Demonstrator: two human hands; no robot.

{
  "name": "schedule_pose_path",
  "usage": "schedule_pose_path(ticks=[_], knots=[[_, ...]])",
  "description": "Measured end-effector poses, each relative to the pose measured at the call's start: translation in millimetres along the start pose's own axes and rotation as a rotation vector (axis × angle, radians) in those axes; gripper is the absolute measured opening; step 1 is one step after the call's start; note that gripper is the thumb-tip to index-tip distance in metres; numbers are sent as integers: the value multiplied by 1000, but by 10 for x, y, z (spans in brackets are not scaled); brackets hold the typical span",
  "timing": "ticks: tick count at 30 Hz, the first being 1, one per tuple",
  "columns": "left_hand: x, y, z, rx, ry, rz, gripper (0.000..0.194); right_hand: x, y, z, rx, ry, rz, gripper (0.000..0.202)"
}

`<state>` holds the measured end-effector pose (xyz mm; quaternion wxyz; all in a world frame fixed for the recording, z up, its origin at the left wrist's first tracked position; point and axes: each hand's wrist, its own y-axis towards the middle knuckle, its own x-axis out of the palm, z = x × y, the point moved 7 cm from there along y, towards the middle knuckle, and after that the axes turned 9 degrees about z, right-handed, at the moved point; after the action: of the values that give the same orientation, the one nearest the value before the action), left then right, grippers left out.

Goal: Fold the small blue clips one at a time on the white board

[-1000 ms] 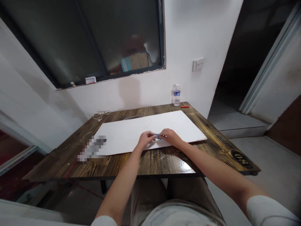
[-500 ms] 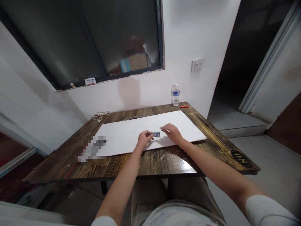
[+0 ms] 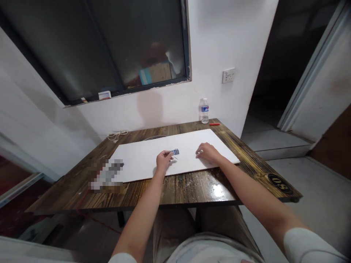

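Note:
My left hand [image 3: 163,159] is closed, pinching a small flat blue rectangular piece [image 3: 175,151] with pale and dark markings by its left end. The piece is held just above a white board [image 3: 145,159], and it is too small to name its kind. A short thin dark line [image 3: 176,158] shows just below it; whether it is an object or a shadow I cannot tell. Over the right part of the board, apart from the blue piece, my right hand [image 3: 207,151] has its fingers curled and drawn together, pointing left. Anything between those fingertips is hidden or too small to see.
The board lies on a dark wooden table [image 3: 186,190]. At the back right stand a clear bottle [image 3: 204,114] and a red pen-like stick [image 3: 214,124]. A white cable [image 3: 117,135] lies at the back left. A pixelated patch covers something at the board's left end.
My left hand has shifted slightly left and up with the blue piece. My right hand has moved right, away from it, and its fingers are more curled downward.

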<state>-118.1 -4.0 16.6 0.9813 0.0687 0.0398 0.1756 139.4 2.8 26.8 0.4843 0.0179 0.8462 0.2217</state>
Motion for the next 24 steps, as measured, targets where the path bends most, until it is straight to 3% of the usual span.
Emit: schedule_pose_path(ticks=[11, 24], knots=[[4, -7, -2, -4, 16, -13, 38, 222, 53, 101, 87, -29, -70, 11], [7, -14, -4, 9, 42, -17, 36, 260, 32, 95, 162, -84, -139, 13]])
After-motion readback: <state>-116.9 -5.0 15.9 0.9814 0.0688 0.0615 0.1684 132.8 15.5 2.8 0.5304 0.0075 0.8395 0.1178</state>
